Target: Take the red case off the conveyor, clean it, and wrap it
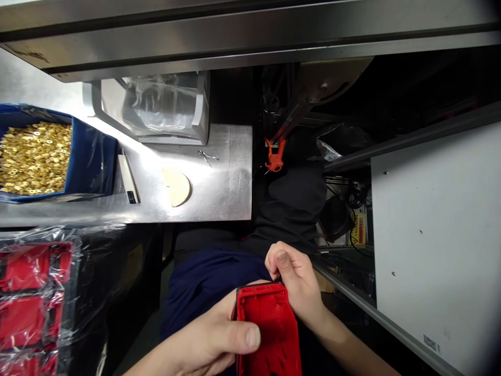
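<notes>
My left hand (221, 331) is closed on a red plastic housing (272, 321), an open hollow shell with ribs inside and a dark rim. The thumb presses over its left edge, and the fingers are hidden beneath. Just at the shell's upper right corner, my right hand (299, 282) has its fingers curled in and the thumb bent against them. Whether anything sits in that pinch is hidden from me. The lower end of the shell runs out of view.
On the metal bench (230, 183) are a blue bin (94, 162) of brass parts, a grey bin (201, 104) with plastic bags, a white-handled tool (127, 175) and a cream disc (178, 188). Bagged red parts (29, 266) are at left, an orange air gun (276, 156) ahead, a white panel (438, 219) right.
</notes>
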Demonstrator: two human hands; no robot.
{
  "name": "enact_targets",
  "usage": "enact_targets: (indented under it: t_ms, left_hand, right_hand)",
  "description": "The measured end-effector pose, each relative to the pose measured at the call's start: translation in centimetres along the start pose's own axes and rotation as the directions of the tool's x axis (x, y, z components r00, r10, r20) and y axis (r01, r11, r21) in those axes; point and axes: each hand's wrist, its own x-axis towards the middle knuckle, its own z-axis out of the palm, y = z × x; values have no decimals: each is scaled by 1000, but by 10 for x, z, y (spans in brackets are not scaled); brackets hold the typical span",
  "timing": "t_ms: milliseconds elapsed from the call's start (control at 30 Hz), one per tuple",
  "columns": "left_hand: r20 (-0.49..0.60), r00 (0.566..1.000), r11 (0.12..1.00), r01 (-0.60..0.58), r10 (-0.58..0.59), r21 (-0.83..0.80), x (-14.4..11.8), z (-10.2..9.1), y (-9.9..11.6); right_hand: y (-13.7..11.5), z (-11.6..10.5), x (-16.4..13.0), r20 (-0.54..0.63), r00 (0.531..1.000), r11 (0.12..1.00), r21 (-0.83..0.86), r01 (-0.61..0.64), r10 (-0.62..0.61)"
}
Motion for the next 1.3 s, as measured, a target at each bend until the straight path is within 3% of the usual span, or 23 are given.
enact_targets:
  t_ms: [167, 400, 567, 767, 967, 1167, 1300]
  left_hand:
    - [-7, 1000, 1000, -2, 2, -26, 0, -2, 0]
    - [-1, 999, 998, -51, 51, -28, 1, 0, 1]
    - [29, 998, 997, -48, 50, -56, 1, -1, 1]
    - [13, 998, 996, -65, 65, -57, 1, 0, 1]
    - [26, 997, 996, -68, 70, -54, 1, -1, 0]
    - [-25, 996, 995, -82, 81, -55, 1, -3, -1]
    - [7, 998, 996, -67, 68, -55, 1, -5, -1]
  right_hand:
    - [0, 1, -1, 58, 998, 996, 79, -35, 31]
    - [3, 3, -3, -154, 988, 987, -157, -19, -5]
    - [2, 4, -4, -101, 994, 999, -41, -33, 29]
    - [3, 3, -5, -180, 983, 982, -190, 4, -39]
    - [4, 4, -6, -132, 991, 995, -95, -12, -1]
    - [5, 4, -4, -224, 969, 972, -229, 51, -104]
    - [3, 4, -4, -133, 990, 996, -85, 25, -37]
